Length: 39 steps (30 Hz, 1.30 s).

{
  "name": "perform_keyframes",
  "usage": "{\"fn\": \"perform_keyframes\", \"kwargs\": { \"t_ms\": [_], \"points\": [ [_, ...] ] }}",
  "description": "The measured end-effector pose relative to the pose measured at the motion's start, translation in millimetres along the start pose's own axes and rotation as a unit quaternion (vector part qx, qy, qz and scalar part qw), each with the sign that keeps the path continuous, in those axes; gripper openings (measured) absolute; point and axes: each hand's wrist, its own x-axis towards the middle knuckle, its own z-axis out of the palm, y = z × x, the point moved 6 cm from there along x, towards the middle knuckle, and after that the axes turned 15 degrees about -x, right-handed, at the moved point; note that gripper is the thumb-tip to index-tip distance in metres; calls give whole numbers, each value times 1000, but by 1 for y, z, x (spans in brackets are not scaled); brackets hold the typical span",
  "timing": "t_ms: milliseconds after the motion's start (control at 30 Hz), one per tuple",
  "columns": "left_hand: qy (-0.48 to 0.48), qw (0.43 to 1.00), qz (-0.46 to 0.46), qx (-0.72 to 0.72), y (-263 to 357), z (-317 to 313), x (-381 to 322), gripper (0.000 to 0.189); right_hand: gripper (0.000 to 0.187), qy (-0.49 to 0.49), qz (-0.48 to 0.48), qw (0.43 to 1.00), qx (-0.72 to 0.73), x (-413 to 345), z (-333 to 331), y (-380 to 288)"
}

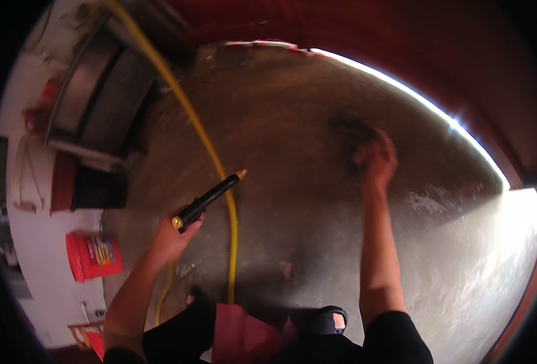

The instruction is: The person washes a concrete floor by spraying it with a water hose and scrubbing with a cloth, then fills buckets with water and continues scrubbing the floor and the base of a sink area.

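Note:
My left hand is closed around a black hose spray gun. Its brass nozzle points up and to the right. A yellow hose runs from the upper left down past the gun to my lap, crossing behind the barrel. Below my left hand hangs another length of yellow hose, but its joint with the gun is hidden. My right hand is stretched forward over the concrete floor and blurred. A dark smear lies beside its fingers; whether that is a held thing or shadow, I cannot tell.
On the left are a red bucket, a black bucket, a whitish bucket and a metal cabinet-like unit. A red door or gate borders the far side, light showing beneath it. A wooden chair stands lower left.

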Motion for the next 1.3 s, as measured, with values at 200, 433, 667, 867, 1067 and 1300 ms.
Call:
{"fn": "perform_keyframes", "kwargs": {
  "t_ms": [200, 433, 667, 867, 1067, 1300],
  "points": [
    [14, 1000, 19, -3, -48, -25, 0, 16, 46, 70, -55, 797, -597, -56, -43, 34],
    [100, 992, 72, 8, -48, -63, -4, 19, 33, -285, -112, 889, -341, -90, 154, 36],
    [191, 976, 100, 16, -83, -113, -23, 26, 36, -328, -260, 827, -375, -170, 126, -38],
    [248, 962, 108, 25, -126, -154, -29, 26, 43, -376, -345, 694, -508, -214, 70, -11],
    [209, 976, 47, -23, -164, -145, -48, 25, 66, -471, -324, 603, -556, -213, 72, -20],
    [280, 959, 20, 44, -257, -205, -57, 24, 84, -592, -272, 426, -628, -201, 76, -3]
  ]
}}
